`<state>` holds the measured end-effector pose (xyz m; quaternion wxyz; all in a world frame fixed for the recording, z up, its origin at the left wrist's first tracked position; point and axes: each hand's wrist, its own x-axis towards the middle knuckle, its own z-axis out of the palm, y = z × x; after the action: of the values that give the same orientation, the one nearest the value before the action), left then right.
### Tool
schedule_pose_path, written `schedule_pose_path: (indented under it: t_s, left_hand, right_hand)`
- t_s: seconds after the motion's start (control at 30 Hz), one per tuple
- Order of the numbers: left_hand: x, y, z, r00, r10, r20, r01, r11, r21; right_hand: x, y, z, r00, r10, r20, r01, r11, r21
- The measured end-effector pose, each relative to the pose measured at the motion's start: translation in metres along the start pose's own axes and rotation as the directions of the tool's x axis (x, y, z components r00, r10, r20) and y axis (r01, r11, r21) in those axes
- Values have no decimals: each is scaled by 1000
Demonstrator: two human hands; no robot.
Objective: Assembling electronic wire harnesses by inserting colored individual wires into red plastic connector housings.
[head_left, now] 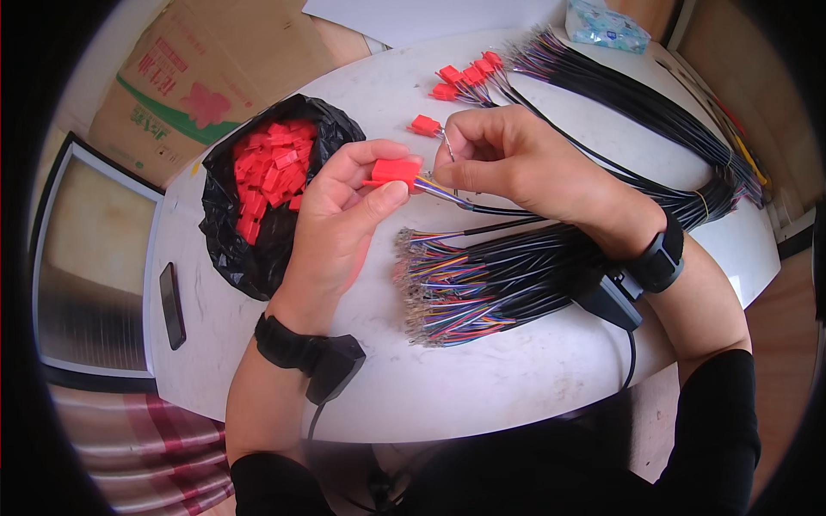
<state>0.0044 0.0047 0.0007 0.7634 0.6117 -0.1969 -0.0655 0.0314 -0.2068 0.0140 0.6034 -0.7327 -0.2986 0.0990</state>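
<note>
My left hand (335, 211) pinches a red plastic connector housing (396, 171) between thumb and fingers. Thin coloured wires (439, 190) run out of its right end into a black cable (503, 210). Close to that end, my right hand (525, 163) has thumb and forefinger pressed together, apparently on a thin wire end (453, 162); its tip is too small to make out. Just beyond those fingers lies another red housing (423, 125) with wires attached. Below the right hand rests a thick bundle of black cables (525, 279), their stripped coloured ends fanned toward the left.
A black plastic bag (225, 249) full of red housings (274, 163) stands left on the white table (387, 396). Several cables with red housings (469, 76) lie at the back, beside another black cable bundle (637, 99). A phone (172, 305), tissue pack (607, 27) and cardboard box (206, 60) surround them.
</note>
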Motion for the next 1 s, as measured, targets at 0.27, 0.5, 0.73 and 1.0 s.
schedule_pose_path:
  t_s: [0.27, 0.5, 0.73, 1.0]
  left_hand:
    - [0, -3, -4, 1000, -30, -6, 30, 997, -64]
    - [0, -3, -3, 999, -31, 24, 33, 996, -78]
    - [0, -1, -1, 999, -22, 33, 24, 998, -61]
    - [-1, -1, -1, 999, -24, 23, 25, 999, -39]
  right_hand:
    - [-1, 0, 4, 991, -102, -81, 95, 991, -93]
    - [0, 1, 5, 995, -78, -64, 70, 990, -119]
    - [0, 2, 1, 984, 163, 66, -175, 946, 274]
    - [0, 4, -2, 950, 283, 131, -310, 810, 498]
